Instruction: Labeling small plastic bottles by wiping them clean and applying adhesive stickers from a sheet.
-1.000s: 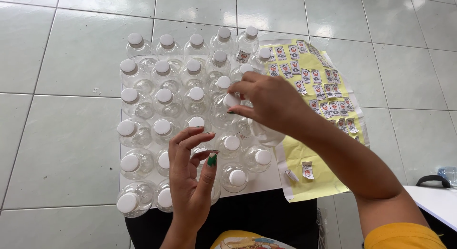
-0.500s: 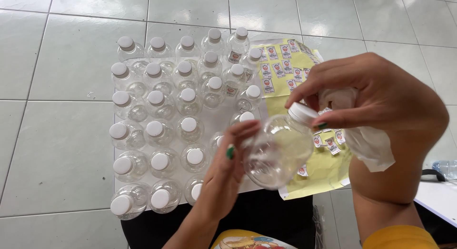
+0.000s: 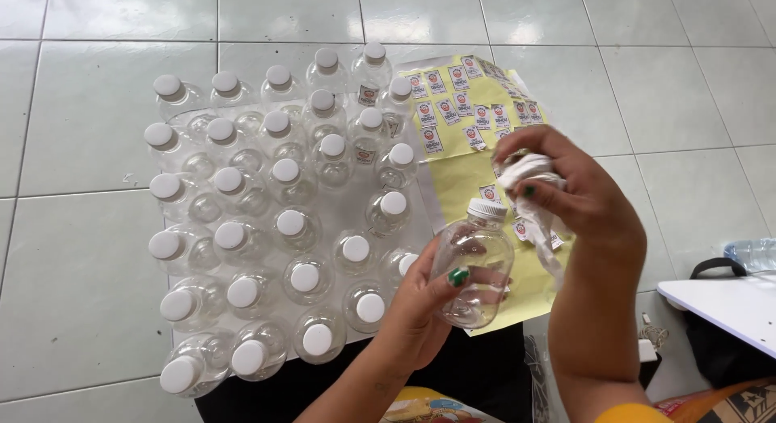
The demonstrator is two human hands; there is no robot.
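My left hand (image 3: 420,310) grips an empty clear plastic bottle (image 3: 473,261) with a white cap, held tilted above the lower edge of a yellow sticker sheet (image 3: 469,168). My right hand (image 3: 574,197) is just right of the bottle's cap, closed on a crumpled white cloth (image 3: 529,176) whose tail hangs down beside the bottle. To the left, several identical clear bottles with white caps (image 3: 291,225) stand in rows on the floor. A few bottles at the back row carry small labels.
The floor is pale grey tile (image 3: 73,229). A white table edge (image 3: 727,302) is at the lower right, with a black bag strap (image 3: 715,265) and a water bottle (image 3: 756,253) beyond it. A dark mat (image 3: 485,374) lies under the bottles' near edge.
The right hand lifted a bottle out of the rows and passed it to the left hand; the right hand has since let go of the cap and now holds only the cloth.
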